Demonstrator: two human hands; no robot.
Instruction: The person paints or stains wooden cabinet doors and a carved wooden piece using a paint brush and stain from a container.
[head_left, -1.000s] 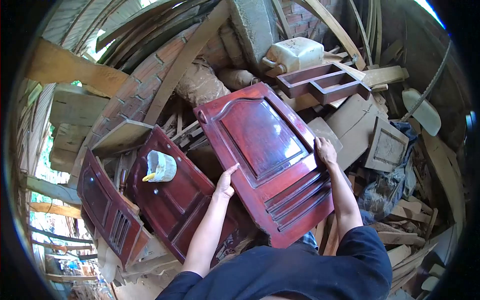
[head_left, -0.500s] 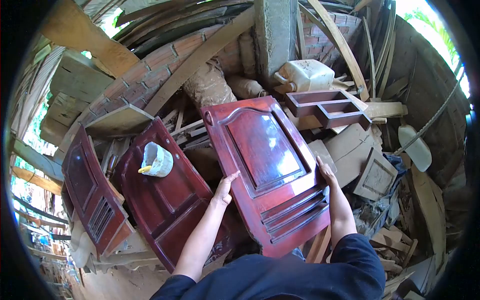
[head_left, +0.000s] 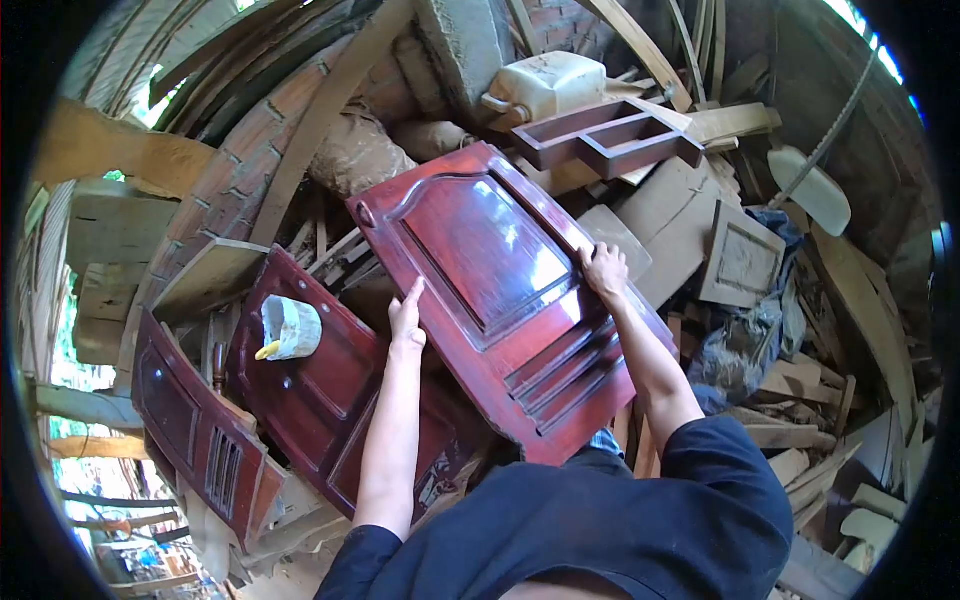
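A glossy dark red cabinet door (head_left: 485, 255), with an arched raised panel and louvre slats near its lower end, is tilted in front of me. My left hand (head_left: 406, 318) grips its left edge, thumb side up against the frame. On the opposite edge, my right hand (head_left: 606, 270) is closed over the border with its fingers on the front face. Beneath and to the left lies a second red door (head_left: 310, 365). A whitish cup (head_left: 293, 328) with a yellow handle sticking out rests on that door.
Farther left leans another louvred door (head_left: 190, 420). Behind are a dark wooden divided frame (head_left: 600, 135), a white jerrycan (head_left: 550, 85) and a brick wall (head_left: 240, 160). A small panelled door (head_left: 742, 255) and scrap wood (head_left: 800, 385) crowd the right side.
The held door has turned, its top leaning further left. My right hand has shifted from the edge to curl over the front face. The camera view has also shifted.
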